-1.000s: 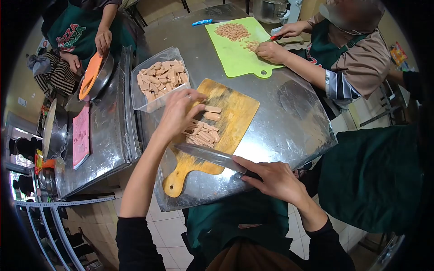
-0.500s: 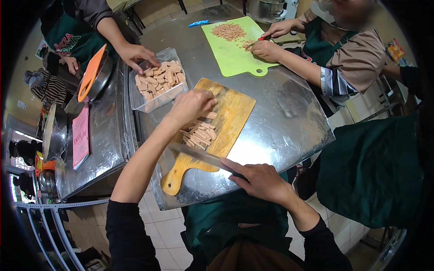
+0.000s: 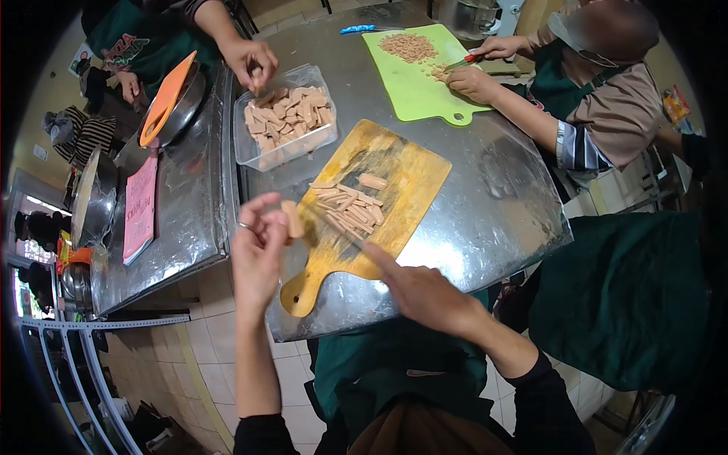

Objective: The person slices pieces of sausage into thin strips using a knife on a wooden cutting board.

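My left hand (image 3: pixel 260 246) is raised just left of the wooden cutting board (image 3: pixel 413 171), pinching a pale pink piece of sausage (image 3: pixel 293 219) between thumb and fingers. My right hand (image 3: pixel 432 297) is closed round the handle of a knife (image 3: pixel 345 233), whose blurred blade slants over the board. Beside and behind the blade lies a heap of thin sausage strips (image 3: pixel 355 208). One thicker sausage piece (image 3: pixel 373 181) sits apart, a little above the heap. The knife's handle is mostly covered by my hand.
A clear plastic container (image 3: pixel 286 157) full of sausage pieces stands at upper left, with a co-worker's hand (image 3: pixel 250 62) over it. Another co-worker cuts on a green board (image 3: pixel 402 87). An orange board (image 3: pixel 168 98) and pink booklet (image 3: pixel 139 212) are on the left table.
My left hand has drawn back from the board towards me and now holds a sausage piece. The co-worker's hand has lifted from the container. The view has shifted slightly.
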Motion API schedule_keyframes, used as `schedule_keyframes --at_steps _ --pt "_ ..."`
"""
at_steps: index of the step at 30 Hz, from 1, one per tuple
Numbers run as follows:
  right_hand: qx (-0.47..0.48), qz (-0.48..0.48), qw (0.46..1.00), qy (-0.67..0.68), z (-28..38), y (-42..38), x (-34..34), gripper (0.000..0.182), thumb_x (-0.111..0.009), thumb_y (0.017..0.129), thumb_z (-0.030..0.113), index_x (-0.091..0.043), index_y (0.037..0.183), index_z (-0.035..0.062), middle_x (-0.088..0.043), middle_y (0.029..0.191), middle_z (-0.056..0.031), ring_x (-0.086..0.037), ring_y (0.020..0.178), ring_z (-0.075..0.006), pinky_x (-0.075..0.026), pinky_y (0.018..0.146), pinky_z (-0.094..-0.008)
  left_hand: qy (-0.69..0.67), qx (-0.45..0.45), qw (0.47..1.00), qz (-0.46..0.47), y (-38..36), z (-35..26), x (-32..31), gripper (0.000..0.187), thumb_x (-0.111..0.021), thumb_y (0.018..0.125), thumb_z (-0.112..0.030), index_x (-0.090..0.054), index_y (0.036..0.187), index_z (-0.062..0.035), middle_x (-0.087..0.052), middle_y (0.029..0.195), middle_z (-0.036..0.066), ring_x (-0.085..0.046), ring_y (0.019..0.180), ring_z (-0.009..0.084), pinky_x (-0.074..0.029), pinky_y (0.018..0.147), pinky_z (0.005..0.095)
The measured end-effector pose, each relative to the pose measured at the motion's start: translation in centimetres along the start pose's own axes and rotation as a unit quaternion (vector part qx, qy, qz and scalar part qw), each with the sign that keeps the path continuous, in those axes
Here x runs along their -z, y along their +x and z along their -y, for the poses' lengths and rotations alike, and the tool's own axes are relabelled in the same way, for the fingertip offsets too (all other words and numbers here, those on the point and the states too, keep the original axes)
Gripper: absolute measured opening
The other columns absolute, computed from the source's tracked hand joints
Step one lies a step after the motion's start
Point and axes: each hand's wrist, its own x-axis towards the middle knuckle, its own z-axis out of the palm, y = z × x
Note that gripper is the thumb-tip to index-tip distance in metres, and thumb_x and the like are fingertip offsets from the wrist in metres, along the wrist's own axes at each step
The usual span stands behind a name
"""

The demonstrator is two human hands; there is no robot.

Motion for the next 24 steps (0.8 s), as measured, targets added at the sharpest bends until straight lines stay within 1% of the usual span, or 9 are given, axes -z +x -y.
schedule_keyframes --at_steps 2,5,8,9,13,16,19,22,24 --pt "0.031 -0.049 0.998 -0.014 -0.9 -0.3 0.4 0.063 -0.056 0.104 0.013 -0.028 0.160 0.0119 -0.068 0.072 -0.0238 -0.071 0.073 -0.0452 -0.054 0.061 -0.0512 -0.021 0.019 1.000 -0.012 -2.0 2.0 -1.5 0.027 -0.061 0.104 -0.009 -0.057 0.130 -0.0001 -0.066 0.094 0.001 -0.061 0.081 0.0050 -0.050 0.072 0.0208" --pt "-0.020 -0.035 0.999 0.015 0.1 -1.4 2.0 0.065 -0.057 0.102 0.009 -0.030 0.161 0.0153 -0.070 0.083 -0.0277 -0.070 0.083 -0.0482 -0.054 0.074 -0.0521 -0.027 0.063 0.997 -0.018 -4.0 2.7 -5.0 0.023 -0.061 0.105 -0.009 -0.060 0.126 0.0004 -0.064 0.094 0.000 -0.059 0.082 0.0027 -0.048 0.071 0.0184" --pt "-0.063 -0.003 0.997 0.038 1.1 -2.2 2.9 0.065 -0.057 0.101 0.007 -0.032 0.161 0.0156 -0.071 0.092 -0.0298 -0.068 0.089 -0.0504 -0.053 0.081 -0.0532 0.222 0.056 0.971 -0.065 -5.0 3.6 -7.2 0.021 -0.071 0.095 -0.006 -0.066 0.116 -0.0020 -0.068 0.094 0.009 -0.063 0.080 0.0186 -0.053 0.074 0.0326" --pt "-0.061 0.001 0.997 0.046 1.1 -2.4 2.9 0.065 -0.057 0.101 0.007 -0.033 0.160 0.0156 -0.071 0.095 -0.0302 -0.068 0.091 -0.0503 -0.053 0.082 -0.0530 0.318 -0.068 0.941 -0.097 -5.3 4.3 -7.4 0.025 -0.075 0.090 -0.007 -0.069 0.115 -0.0039 -0.067 0.100 0.013 -0.064 0.086 0.0267 -0.053 0.078 0.0390" --pt "-0.029 -0.023 0.997 0.071 1.2 -3.7 2.5 0.063 -0.056 0.102 0.005 -0.035 0.160 0.0154 -0.071 0.106 -0.0306 -0.067 0.097 -0.0501 -0.053 0.084 -0.0523 0.225 0.003 0.970 -0.089 -5.4 3.3 -6.3 0.025 -0.077 0.089 -0.010 -0.071 0.113 -0.0044 -0.066 0.104 0.014 -0.063 0.091 0.0301 -0.051 0.081 0.0395" --pt "0.005 -0.055 0.996 0.063 0.7 -4.6 1.7 0.063 -0.056 0.101 0.003 -0.036 0.159 0.0155 -0.069 0.113 -0.0310 -0.067 0.099 -0.0509 -0.053 0.083 -0.0531 0.254 -0.047 0.963 -0.084 -5.5 4.3 -5.9 0.027 -0.079 0.088 -0.013 -0.073 0.114 -0.0064 -0.067 0.105 0.012 -0.062 0.092 0.0309 -0.051 0.083 0.0398" --pt "0.018 -0.087 0.995 0.040 0.5 -5.6 0.7 0.065 -0.060 0.100 0.004 -0.038 0.160 0.0160 -0.070 0.113 -0.0280 -0.068 0.096 -0.0480 -0.055 0.081 -0.0456 0.319 -0.108 0.939 -0.067 -5.3 3.7 -6.3 0.031 -0.081 0.085 -0.016 -0.074 0.114 -0.0085 -0.068 0.109 0.010 -0.062 0.095 0.0302 -0.051 0.084 0.0400" --pt "-0.067 -0.013 0.997 0.033 1.5 -6.4 0.9 0.067 -0.062 0.098 0.002 -0.039 0.159 0.0162 -0.069 0.118 -0.0273 -0.069 0.098 -0.0461 -0.055 0.079 -0.0460 0.341 -0.088 0.934 -0.052 -5.4 4.0 -6.4 0.033 -0.084 0.083 -0.019 -0.075 0.113 -0.0086 -0.069 0.112 0.008 -0.062 0.097 0.0302 -0.051 0.084 0.0395" --pt "-0.031 -0.047 0.998 0.012 0.8 -6.5 -0.1 0.067 -0.061 0.100 0.006 -0.035 0.161 0.0204 -0.068 0.092 -0.0222 -0.067 0.077 -0.0432 -0.055 0.068 -0.0481 0.343 -0.093 0.933 -0.063 -5.4 4.2 -6.6 0.032 -0.084 0.082 -0.018 -0.075 0.112 -0.0087 -0.070 0.112 0.008 -0.062 0.096 0.0299 -0.051 0.084 0.0390"
